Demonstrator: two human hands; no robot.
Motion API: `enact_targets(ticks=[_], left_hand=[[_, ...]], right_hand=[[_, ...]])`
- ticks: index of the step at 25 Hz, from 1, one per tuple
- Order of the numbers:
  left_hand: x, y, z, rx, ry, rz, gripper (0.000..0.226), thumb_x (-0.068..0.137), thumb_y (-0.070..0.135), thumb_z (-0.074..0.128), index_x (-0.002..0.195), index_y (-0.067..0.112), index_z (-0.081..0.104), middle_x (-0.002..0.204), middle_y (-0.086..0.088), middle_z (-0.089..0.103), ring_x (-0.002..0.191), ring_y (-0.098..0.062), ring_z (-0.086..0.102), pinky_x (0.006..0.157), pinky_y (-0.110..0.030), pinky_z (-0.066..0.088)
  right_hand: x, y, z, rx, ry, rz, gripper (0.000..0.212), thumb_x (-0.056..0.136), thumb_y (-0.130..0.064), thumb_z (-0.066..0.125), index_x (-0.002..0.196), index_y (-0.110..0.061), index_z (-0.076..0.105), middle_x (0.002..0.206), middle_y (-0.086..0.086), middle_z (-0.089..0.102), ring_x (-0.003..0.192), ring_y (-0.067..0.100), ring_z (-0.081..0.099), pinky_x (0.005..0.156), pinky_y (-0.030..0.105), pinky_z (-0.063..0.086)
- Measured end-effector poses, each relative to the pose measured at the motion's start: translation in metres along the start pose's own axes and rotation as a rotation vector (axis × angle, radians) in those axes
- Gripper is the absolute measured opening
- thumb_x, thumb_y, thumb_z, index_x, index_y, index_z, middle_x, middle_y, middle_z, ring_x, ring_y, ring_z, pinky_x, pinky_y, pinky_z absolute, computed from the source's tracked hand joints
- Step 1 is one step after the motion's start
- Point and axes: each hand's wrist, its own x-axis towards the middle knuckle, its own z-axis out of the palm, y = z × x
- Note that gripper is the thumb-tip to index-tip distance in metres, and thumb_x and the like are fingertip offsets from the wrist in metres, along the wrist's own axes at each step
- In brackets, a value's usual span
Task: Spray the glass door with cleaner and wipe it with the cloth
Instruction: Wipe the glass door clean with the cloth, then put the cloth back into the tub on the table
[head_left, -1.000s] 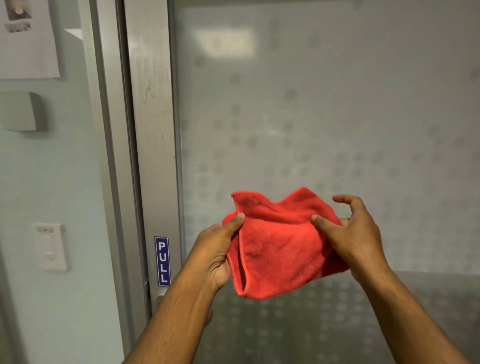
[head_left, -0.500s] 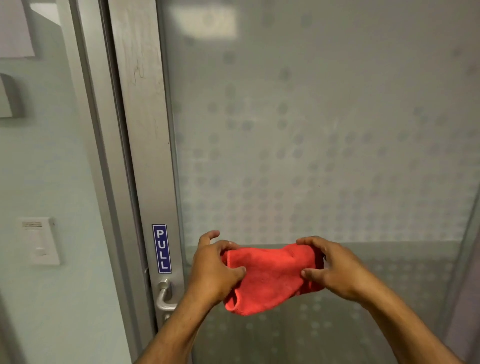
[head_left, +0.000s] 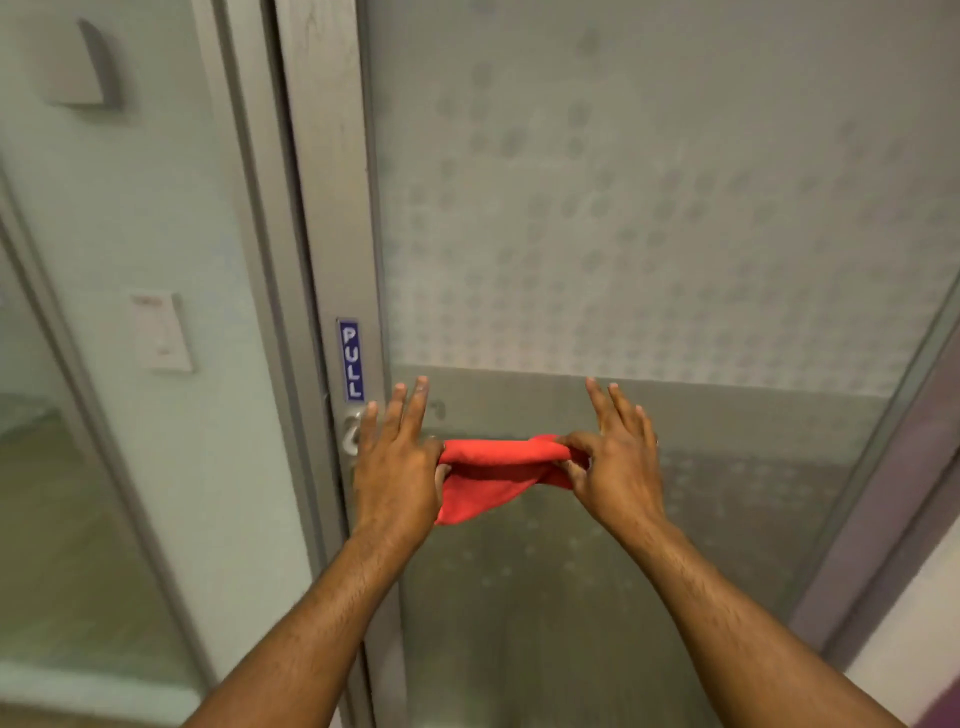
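Observation:
A red cloth (head_left: 493, 475) hangs folded between my two hands in front of the frosted glass door (head_left: 649, 234), which carries a pattern of grey dots. My left hand (head_left: 397, 465) pinches the cloth's left end between thumb and forefinger, with the other fingers stretched out. My right hand (head_left: 613, 462) pinches the right end the same way, three fingers pointing up. No spray bottle is in view.
The door's metal frame (head_left: 332, 208) bears a blue PULL label (head_left: 350, 361) above a lever handle (head_left: 353, 434), just left of my left hand. A wall switch (head_left: 161, 332) sits on the left wall. A second frame edge (head_left: 883, 467) runs down the right.
Both hands have folded the spread cloth into a narrower strip and lowered it. My view has tilted down and moved closer to the door.

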Motion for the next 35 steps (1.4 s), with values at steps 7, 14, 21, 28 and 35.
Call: enact_targets(ticks=[7,14,21,28,35], left_hand=[[-0.138,-0.017,-0.033,0.135,-0.115,-0.148,0.018,0.069,0.031,0.081,0.081,0.020,0.075,0.163,-0.011,0.022,0.150,-0.031,0.022,0.120,-0.048,0.011],[-0.302,-0.077,-0.096,0.276,-0.146,-0.417,0.017,0.070,0.030,0.080,0.078,0.018,0.072,0.165,-0.011,0.016,0.151,-0.029,0.014,0.121,-0.048,0.011],[-0.468,-0.134,-0.194,0.436,-0.221,-0.728,0.021,0.071,0.035,0.079,0.084,0.020,0.072,0.165,-0.013,0.014,0.151,-0.031,0.013,0.120,-0.048,0.008],[-0.650,-0.207,-0.320,0.558,-0.257,-0.938,0.020,0.077,0.036,0.073,0.087,0.018,0.071,0.165,-0.012,0.009,0.152,-0.032,0.011,0.122,-0.049,0.009],[-0.787,-0.245,-0.422,0.621,-0.165,-1.147,0.016,0.072,0.032,0.073,0.076,0.019,0.067,0.161,-0.017,0.023,0.150,-0.033,0.023,0.120,-0.049,0.019]], right_hand=[[-0.088,-0.047,0.027,0.033,-0.086,-0.218,0.016,0.068,-0.036,0.081,0.080,-0.026,0.076,0.159,0.012,0.028,0.146,0.036,0.023,0.117,0.054,0.014],[-0.163,-0.169,0.054,0.264,-0.295,-0.467,0.017,0.070,-0.029,0.081,0.086,-0.024,0.077,0.160,0.011,0.024,0.148,0.034,0.018,0.118,0.056,0.011],[-0.262,-0.332,0.066,0.406,-0.490,-0.761,0.017,0.079,-0.030,0.074,0.095,-0.025,0.076,0.162,0.008,0.018,0.150,0.029,0.010,0.117,0.058,0.005],[-0.392,-0.528,0.051,0.531,-0.552,-0.994,0.017,0.076,-0.027,0.074,0.092,-0.025,0.076,0.160,0.008,0.025,0.150,0.027,0.013,0.118,0.056,0.003],[-0.496,-0.683,0.016,0.634,-0.603,-1.180,0.013,0.074,-0.027,0.076,0.086,-0.022,0.075,0.154,0.009,0.037,0.148,0.028,0.019,0.119,0.053,0.002]])
